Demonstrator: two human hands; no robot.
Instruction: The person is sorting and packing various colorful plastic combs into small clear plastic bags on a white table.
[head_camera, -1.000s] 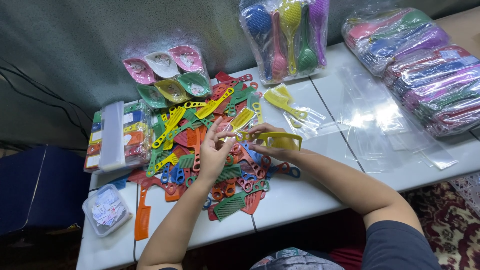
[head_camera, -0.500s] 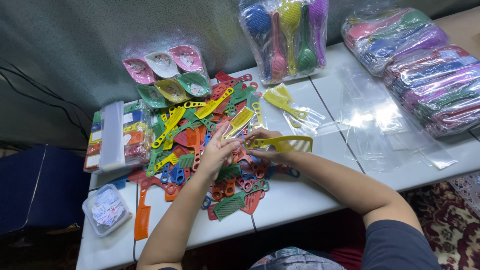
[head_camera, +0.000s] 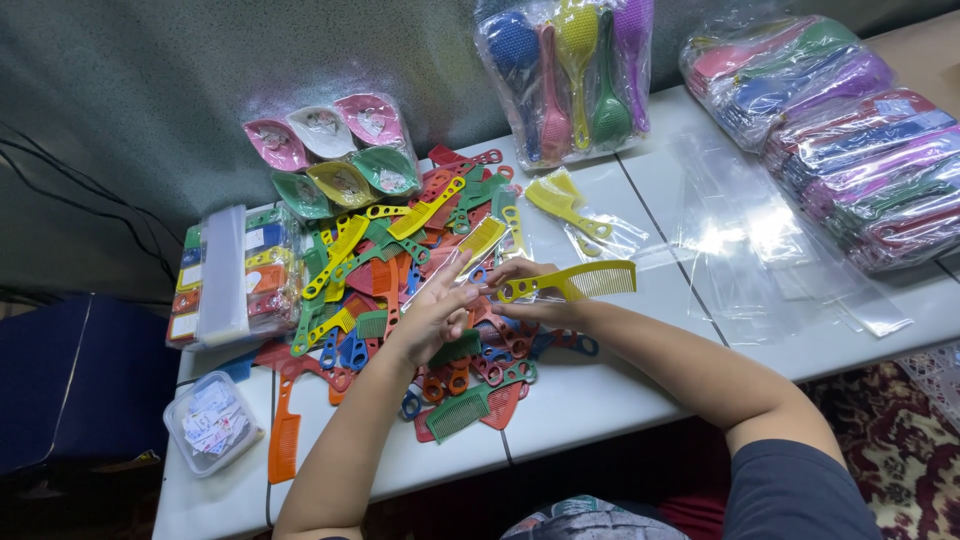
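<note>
The right hand (head_camera: 530, 300) pinches a yellow comb (head_camera: 575, 283) by its handle end, fingers closed on it, just right of the frame's centre. The left hand (head_camera: 435, 315) lies with fingers spread and holds nothing firmly, its fingertips touching a clear sleeve (head_camera: 455, 262) that has another yellow comb inside.

The pinch sits at the very tip of the handle, so the toothed end juts out unsupported; I judge it could swing or slip free and drop into the heap of combs (head_camera: 400, 290) below, where it would be lost among others of the same colour. The clear sleeve looks slick and limp, so a loose touch may let it slide or fold. The right forearm also lies across the edge of the heap and could drag pieces off the worktop (head_camera: 600, 390).

The held comb is bright yellow plastic, with a slotted handle and a row of fine teeth along its lower edge, lying nearly level.
</note>
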